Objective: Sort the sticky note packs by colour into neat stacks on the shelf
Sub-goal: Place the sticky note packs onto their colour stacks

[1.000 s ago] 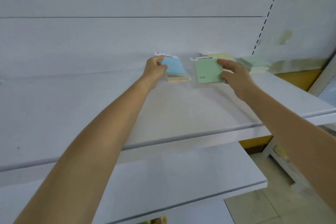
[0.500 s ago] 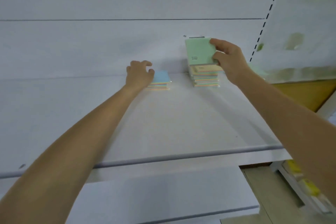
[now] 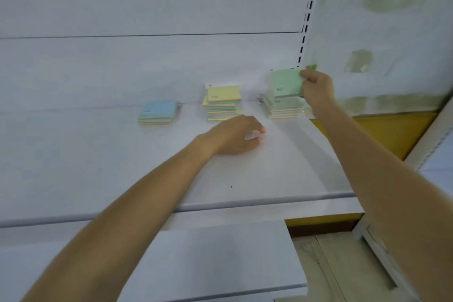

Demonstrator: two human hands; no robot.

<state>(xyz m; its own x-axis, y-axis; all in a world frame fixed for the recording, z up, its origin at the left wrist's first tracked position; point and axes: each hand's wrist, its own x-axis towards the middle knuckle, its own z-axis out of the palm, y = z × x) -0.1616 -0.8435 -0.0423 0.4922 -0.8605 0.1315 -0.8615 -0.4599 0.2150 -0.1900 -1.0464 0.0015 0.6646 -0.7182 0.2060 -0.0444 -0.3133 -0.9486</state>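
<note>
Three stacks of sticky note packs stand at the back of the white shelf (image 3: pixel 98 154). A short blue-topped stack (image 3: pixel 157 113) is on the left, a yellow-topped stack (image 3: pixel 221 102) in the middle, a green stack (image 3: pixel 284 109) on the right. My right hand (image 3: pixel 317 87) grips a green pack (image 3: pixel 285 82) by its right edge, tilted just above the green stack. My left hand (image 3: pixel 235 133) hovers low over the shelf in front of the yellow stack, fingers loosely curled, holding nothing.
A slotted upright (image 3: pixel 307 12) runs up the back wall right of the stacks. The shelf's front lip (image 3: pixel 245 203) lies below my arms, with a lower shelf (image 3: pixel 208 265) under it. Yellow panelling (image 3: pixel 382 130) and floor show at the right.
My right hand carried the green pack right, from over the yellow stack to over the green stack. My left hand left the blue stack and moved right, in front of the yellow stack.
</note>
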